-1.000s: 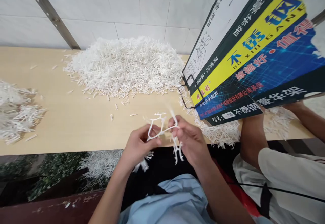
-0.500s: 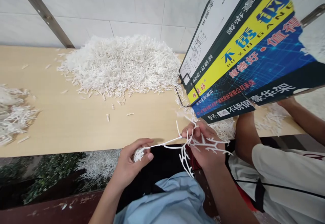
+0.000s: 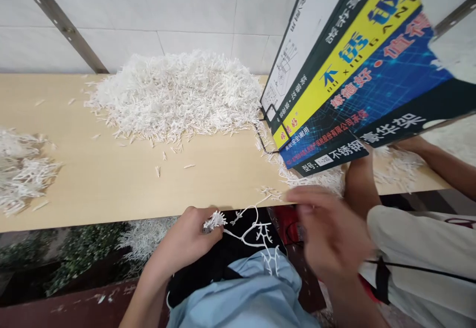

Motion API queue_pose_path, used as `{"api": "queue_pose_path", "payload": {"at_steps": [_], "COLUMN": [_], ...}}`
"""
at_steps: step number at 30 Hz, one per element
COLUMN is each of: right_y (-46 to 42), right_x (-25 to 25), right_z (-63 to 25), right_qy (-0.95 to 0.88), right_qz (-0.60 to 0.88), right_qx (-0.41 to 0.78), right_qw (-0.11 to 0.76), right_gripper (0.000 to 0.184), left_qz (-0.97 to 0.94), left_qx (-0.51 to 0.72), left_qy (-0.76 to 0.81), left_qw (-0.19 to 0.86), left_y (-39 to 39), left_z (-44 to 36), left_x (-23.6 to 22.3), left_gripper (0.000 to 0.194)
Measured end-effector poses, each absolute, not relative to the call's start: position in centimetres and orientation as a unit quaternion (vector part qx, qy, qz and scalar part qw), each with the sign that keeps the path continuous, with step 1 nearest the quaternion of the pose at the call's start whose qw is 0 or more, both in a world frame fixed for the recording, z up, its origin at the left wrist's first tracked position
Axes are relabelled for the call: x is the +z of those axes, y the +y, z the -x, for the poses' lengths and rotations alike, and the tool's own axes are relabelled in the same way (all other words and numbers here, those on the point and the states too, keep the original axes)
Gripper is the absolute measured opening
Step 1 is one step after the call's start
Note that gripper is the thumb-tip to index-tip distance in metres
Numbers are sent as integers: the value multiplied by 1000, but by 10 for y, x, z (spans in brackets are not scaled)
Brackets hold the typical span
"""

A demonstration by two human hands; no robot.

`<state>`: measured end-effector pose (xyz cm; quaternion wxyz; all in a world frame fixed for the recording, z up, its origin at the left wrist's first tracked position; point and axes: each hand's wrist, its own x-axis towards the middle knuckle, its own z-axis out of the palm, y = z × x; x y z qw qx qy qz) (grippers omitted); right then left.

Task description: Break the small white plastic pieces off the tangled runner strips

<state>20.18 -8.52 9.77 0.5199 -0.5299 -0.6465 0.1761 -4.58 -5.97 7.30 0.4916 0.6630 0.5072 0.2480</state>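
Observation:
My left hand point(image 3: 186, 241) is closed below the near edge of the wooden table point(image 3: 111, 184), gripping a small bundle of white plastic sticks point(image 3: 213, 219). A thin white plastic frame with bare branches point(image 3: 256, 234) hangs from that hand over my lap. My right hand point(image 3: 329, 231) is to the right of the frame, blurred by motion, its fingers loosely spread with nothing visible in them.
A big heap of white sticks point(image 3: 178, 97) lies at the back of the table, a smaller heap point(image 3: 20, 169) at the left. A printed cardboard box point(image 3: 357, 65) leans at the right, over another person's arms point(image 3: 359, 189). White tiled wall behind.
My right hand has let go of the plastic frame and swung right and down. The frame has dropped from between both hands and now dangles from my left hand.

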Motion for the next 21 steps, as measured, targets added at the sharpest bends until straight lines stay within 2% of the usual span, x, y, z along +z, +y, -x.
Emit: {"api": "queue_pose_path", "payload": {"at_steps": [3,5,7,9,11,13,15,19,21], "right_y": [-79,-76,-79,-85,-93,-97,-97,-87,-82], "right_x": [86,67,44,24,10,2,0,1,3], "right_z": [-173,-158,-149,-143,-139,-134,-130,-123,-120], "right_qy": [-715,-679,-623,-522,-400,-307,-252,-167,-152], "right_qz": [493,491,480,462,442,427,411,352,327], "right_qx": [361,461,552,649,719,746,757,787,795], "right_qw": [340,292,276,305,357,408,442,478,487], "right_gripper": [16,9,26,31,32,34,32,21,20], "left_qz": [-656,-632,-590,-530,-463,-382,-297,-240,-251], "left_qx": [252,246,261,287,330,411,500,544,538], "left_qy": [488,508,545,580,589,574,546,526,510], "left_qw": [517,531,536,548,574,596,602,608,623], "left_y": [-55,-53,-52,-53,-58,-65,-74,-89,-92], "left_z": [39,38,40,42,44,44,42,34,27], "left_x": [73,69,63,56,48,39,29,11,6], "left_gripper": [23,16,13,16,29,42,48,34,35]}}
